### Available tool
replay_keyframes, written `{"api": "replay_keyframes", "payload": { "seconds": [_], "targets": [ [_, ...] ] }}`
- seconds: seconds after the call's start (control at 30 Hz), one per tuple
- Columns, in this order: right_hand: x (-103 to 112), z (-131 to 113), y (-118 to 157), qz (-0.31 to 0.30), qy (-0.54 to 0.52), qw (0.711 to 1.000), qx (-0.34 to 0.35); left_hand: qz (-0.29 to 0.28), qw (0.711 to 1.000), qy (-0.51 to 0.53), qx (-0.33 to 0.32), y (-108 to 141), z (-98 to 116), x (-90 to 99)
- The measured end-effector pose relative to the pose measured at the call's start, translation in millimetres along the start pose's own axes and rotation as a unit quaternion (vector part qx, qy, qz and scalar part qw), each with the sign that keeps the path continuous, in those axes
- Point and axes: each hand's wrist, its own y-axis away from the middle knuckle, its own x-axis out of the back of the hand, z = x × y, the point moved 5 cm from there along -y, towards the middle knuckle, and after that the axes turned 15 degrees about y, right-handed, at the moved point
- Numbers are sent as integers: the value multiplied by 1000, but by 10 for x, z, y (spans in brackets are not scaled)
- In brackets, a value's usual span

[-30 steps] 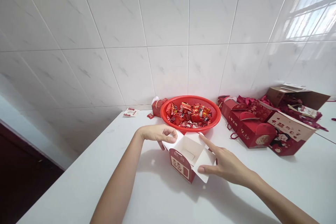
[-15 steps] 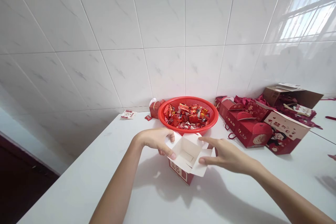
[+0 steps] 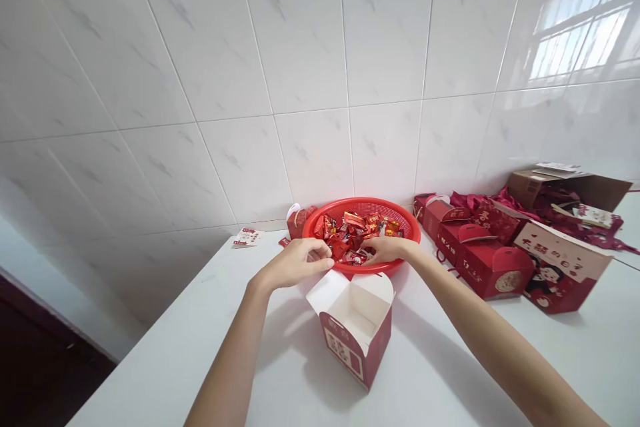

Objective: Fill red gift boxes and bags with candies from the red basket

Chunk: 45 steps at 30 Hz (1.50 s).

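An open-topped red and cream paper box (image 3: 344,348) stands on the white table, its white inside facing up and its flaps raised. My left hand (image 3: 295,263) hovers just behind and left of the box, by the front rim of the red plastic basket (image 3: 410,240). Its fingers are loosely bent, the thumb apart from them, with nothing in it. My right hand (image 3: 387,249) reaches into the basket, fingers apart, fingertips among the red-wrapped candies (image 3: 345,233). No candy is seen lifted.
Several red gift boxes (image 3: 493,267) and a larger box with a cartoon figure (image 3: 565,260) stand to the right. Behind them is an open cardboard carton (image 3: 603,188) beside dark red cloth. A small box (image 3: 297,220) and a printed card (image 3: 247,237) lie left of the basket.
Both hands have let go of the box, and its front flap now stands up. My right hand has moved forward into the basket; my left hand has shifted slightly back from the box.
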Motion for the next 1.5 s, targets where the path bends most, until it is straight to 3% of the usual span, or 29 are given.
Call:
{"api": "replay_keyframes", "payload": {
  "seconds": [0.07,0.13,0.3,0.43,0.53,0.63,0.83,0.93,1.1,1.23,1.37,1.43,1.5],
  "targets": [
    [-36,-14,-56,-36,19,999,-14,21,999,12,-29,-114,-19,-9],
    [-45,-34,-117,-32,30,999,-14,11,999,-1,-34,-272,-57,-53],
    [-35,-8,-221,45,1,999,-25,-148,980,-118,67,-725,-201,-284],
    [-54,102,-198,84,-61,993,-58,-171,966,-160,110,-962,-257,-384],
    [-65,169,-180,108,-199,972,-61,-147,970,-152,117,-1024,-294,-445],
    [-39,233,-174,161,-333,927,-65,-140,973,-131,129,-1015,-330,-497],
    [14,252,-121,228,-397,888,-41,-116,984,-110,85,-1032,-340,-484],
    [53,263,-71,270,-409,871,-36,-78,994,-59,47,-1062,-365,-431],
    [88,275,-44,287,-406,866,-63,24,997,67,-11,-1075,-379,-300],
    [84,249,-42,265,-419,866,-60,48,993,110,-2,-1082,-390,-282],
    [113,229,-20,276,-411,868,-45,110,992,66,17,-1052,-403,-241],
    [116,220,-16,271,-424,864,-37,150,988,21,-8,-1009,-356,-208],
    [105,211,-20,258,-445,857,-31,116,992,-20,-49,-984,-278,-254]
  ]
}}
